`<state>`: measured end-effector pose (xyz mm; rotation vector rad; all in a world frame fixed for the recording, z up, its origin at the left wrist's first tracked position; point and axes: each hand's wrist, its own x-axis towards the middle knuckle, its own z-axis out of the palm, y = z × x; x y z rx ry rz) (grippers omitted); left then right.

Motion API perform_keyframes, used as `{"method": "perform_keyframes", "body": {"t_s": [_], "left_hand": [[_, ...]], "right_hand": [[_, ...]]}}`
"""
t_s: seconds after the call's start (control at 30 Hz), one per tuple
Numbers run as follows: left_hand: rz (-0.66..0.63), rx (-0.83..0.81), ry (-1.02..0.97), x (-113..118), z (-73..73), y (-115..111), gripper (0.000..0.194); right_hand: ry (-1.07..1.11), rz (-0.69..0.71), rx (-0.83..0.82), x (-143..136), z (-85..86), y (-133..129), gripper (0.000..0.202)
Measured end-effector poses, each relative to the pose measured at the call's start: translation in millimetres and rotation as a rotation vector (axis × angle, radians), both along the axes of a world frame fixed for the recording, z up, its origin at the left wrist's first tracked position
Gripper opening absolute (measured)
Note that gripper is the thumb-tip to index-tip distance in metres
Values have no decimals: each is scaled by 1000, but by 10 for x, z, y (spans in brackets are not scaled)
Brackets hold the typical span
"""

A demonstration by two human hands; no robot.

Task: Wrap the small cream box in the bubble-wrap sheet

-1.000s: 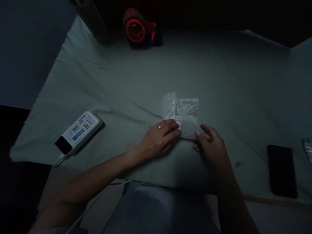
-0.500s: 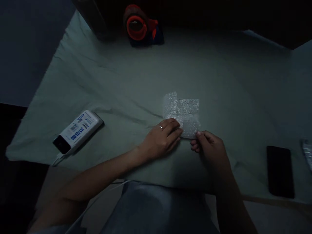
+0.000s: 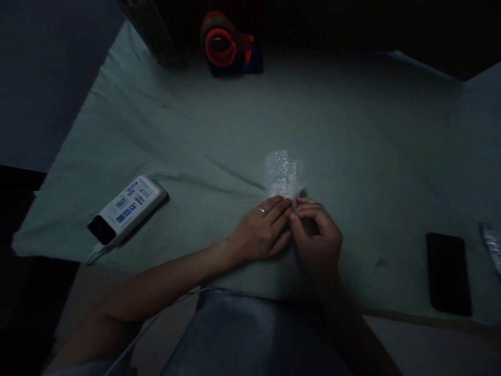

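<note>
A small piece of clear bubble wrap [image 3: 277, 169] lies on the green cloth near the middle, its right part folded over. My left hand [image 3: 263, 225], with a ring on one finger, presses its fingertips down on the lower edge of the wrap, fingers held together. My right hand [image 3: 318, 230] pinches the lower right edge of the wrap between thumb and fingers, close beside the left fingertips. Part of the wrap is hidden under both hands.
A white device with a black end and a cable [image 3: 129, 210] lies at left. An orange tape dispenser [image 3: 225, 48] stands at the back. At right are a black phone [image 3: 448, 274] and a silvery packet [image 3: 492, 243].
My right hand has moved left and slightly up, folding the right side of the bubble wrap inward. My left hand has stayed nearly in place on the wrap.
</note>
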<state>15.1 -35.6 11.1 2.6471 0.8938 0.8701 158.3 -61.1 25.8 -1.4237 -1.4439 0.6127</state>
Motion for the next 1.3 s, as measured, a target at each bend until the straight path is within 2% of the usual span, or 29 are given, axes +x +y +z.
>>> {"method": "perform_keyframes", "body": {"t_s": [0.17,0.37,0.5,0.6,0.67,0.8,0.97,1.1,1.2,1.3], "left_hand": [[-19,-111,-45,-40,16,-2,28],[-41,-79,-71,-138,21,-26,28],[-146,-107,-171,-221,12,18,30],[-204,-102,-154,-257,2,54,26],[-191,-108,-139,-272,-10,65,24],[-68,-150,-187,-291,-36,108,25],[-180,-186,-164,-289,-39,273,36],[-106,-166,-94,-294,-28,392,30],[-129,-204,-50,-298,-28,441,29],[-124,-228,-29,-290,-32,458,29]], "right_hand": [[-129,56,30,-21,27,-5,12],[-155,93,47,16,14,-30,11],[-201,95,56,-4,-13,-41,9],[-267,72,90,-40,-34,-60,21],[-296,80,96,-47,-46,-78,30],[-339,193,73,16,-58,-90,38],[-396,306,63,178,-46,-38,52],[-385,346,99,227,-62,-10,54],[-383,311,136,192,-103,0,50],[-328,154,159,150,-131,23,42]]}}
